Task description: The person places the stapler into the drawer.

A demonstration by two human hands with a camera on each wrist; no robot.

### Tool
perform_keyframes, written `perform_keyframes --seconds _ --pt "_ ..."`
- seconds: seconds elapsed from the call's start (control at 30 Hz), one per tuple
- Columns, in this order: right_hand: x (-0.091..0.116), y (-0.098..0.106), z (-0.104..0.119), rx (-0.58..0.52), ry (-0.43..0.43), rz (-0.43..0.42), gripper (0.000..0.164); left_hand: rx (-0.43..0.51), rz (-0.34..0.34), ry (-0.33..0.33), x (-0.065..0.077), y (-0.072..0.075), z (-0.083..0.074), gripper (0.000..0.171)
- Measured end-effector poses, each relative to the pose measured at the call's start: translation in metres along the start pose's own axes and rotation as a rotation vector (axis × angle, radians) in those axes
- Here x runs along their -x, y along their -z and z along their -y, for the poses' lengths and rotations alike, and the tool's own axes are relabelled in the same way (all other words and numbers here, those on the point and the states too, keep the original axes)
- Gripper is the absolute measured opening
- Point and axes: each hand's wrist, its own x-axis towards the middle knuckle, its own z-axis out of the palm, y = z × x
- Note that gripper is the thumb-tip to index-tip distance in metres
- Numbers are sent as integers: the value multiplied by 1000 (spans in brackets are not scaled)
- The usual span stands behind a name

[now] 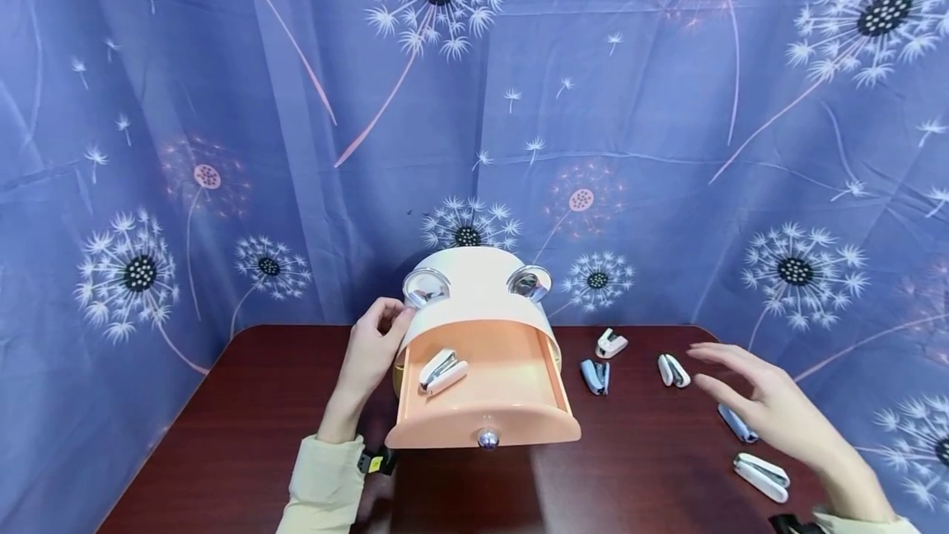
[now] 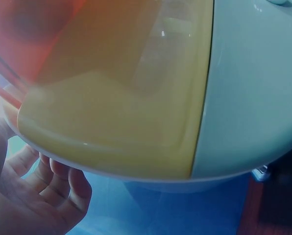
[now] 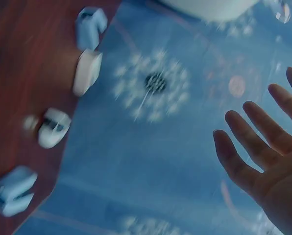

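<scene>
A white drawer box [image 1: 474, 287] with two shiny round eye-like pieces stands mid-table, its peach drawer [image 1: 511, 369] pulled out. Inside the drawer lies a white stapler [image 1: 442, 372]. My left hand [image 1: 378, 340] rests against the box's left side, fingers loosely bent; the left wrist view shows them at the rim of the box's yellow wall [image 2: 116, 112]. Over the table's right part hovers my right hand [image 1: 771, 402], fingers spread and holding nothing. Nearest its fingertips is another white stapler [image 1: 673, 371]; a blue stapler [image 1: 737, 423] lies partly hidden under the hand.
Between box and right hand lie a pale stapler [image 1: 610, 344] and a blue stapler [image 1: 596, 377]. Closer to me on the right is a white stapler [image 1: 762, 478]. A blue dandelion-print curtain [image 1: 474, 105] hangs right behind the dark red table [image 1: 245, 435].
</scene>
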Motion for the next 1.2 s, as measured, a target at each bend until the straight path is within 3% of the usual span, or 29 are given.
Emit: perform_keyframes --seconds 0.23,0.5,0.67,0.83,0.93,1.07,1.2 --pt "41 14 -31 61 -113 23 40 3 10 2 0 2 0 19" --pt "77 10 -63 126 -279 110 35 -2 -1 2 1 2 0 16" --pt "91 4 -83 143 -308 149 36 0 2 -3 1 2 0 16" --pt "98 1 -101 100 -353 369 44 -11 3 -18 0 1 1 18" --pt "100 1 -108 3 -386 529 47 -14 6 -15 1 1 0 17" --pt "104 -4 -114 -88 -377 586 44 -17 3 -12 1 2 1 16" --pt "105 -10 -115 -107 -358 576 45 -16 4 -15 1 3 0 17"
